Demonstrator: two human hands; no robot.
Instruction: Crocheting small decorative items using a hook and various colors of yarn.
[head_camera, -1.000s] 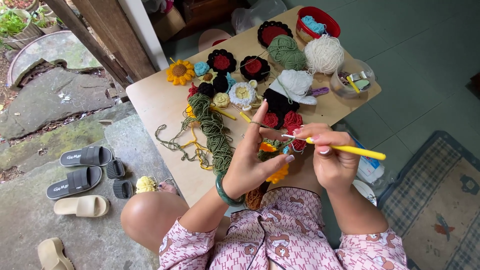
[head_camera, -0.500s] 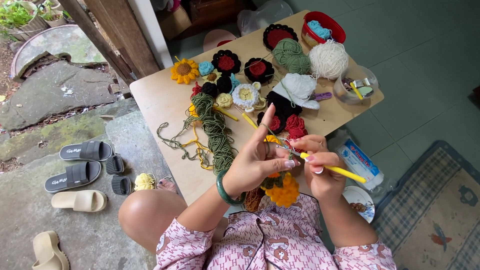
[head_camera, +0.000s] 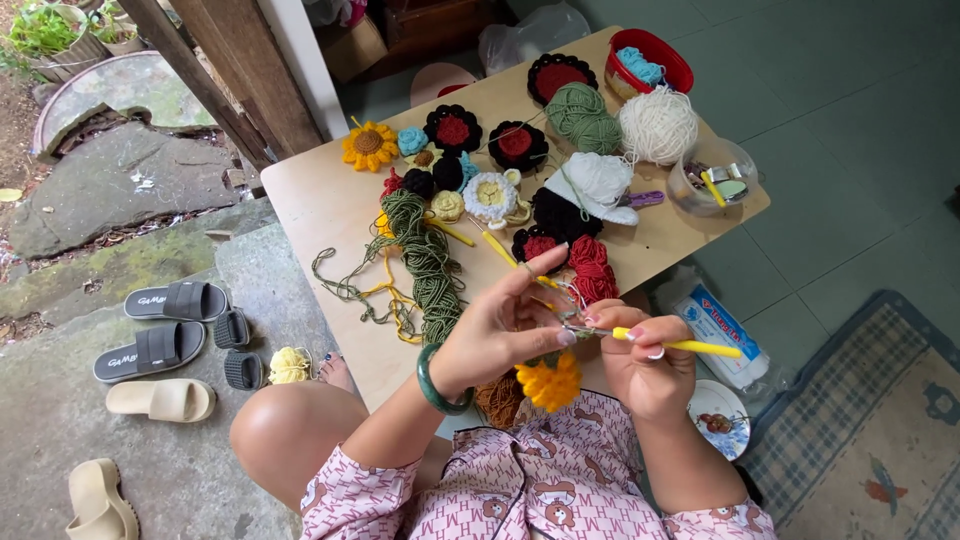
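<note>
1. A low wooden table (head_camera: 330, 215) stood on a green tiled floor, with mossy stone slabs and several sandals (head_camera: 160, 335) to the left and a patterned rug (head_camera: 870, 420) at the near right.
2. The left hand (head_camera: 505, 330), a green bangle (head_camera: 440, 385) on its wrist, was closed in a pinch on a small piece of crochet work (head_camera: 560, 325) at the near edge of the table; the piece itself was mostly hidden by the fingers, so its colour could not be told for sure.
3. The right hand (head_camera: 645, 360) was closed around a yellow-handled crochet hook (head_camera: 680, 346), whose metal tip pointed left into the pinched work.
4. A yellow crocheted flower (head_camera: 548, 382) hung just below the hands, beside some brown yarn (head_camera: 497, 398).
5. Farther off on the table lay a skein of green cord (head_camera: 425, 265), red and black crocheted rounds, a sunflower piece (head_camera: 369, 146), a green yarn ball (head_camera: 583, 115), a white yarn ball (head_camera: 658, 125) and a red bowl (head_camera: 655, 55) with blue yarn.
6. A clear container (head_camera: 710, 180) of small tools sat at the right edge.
7. A small dish (head_camera: 718, 415) lay on the floor near the right knee.
</note>
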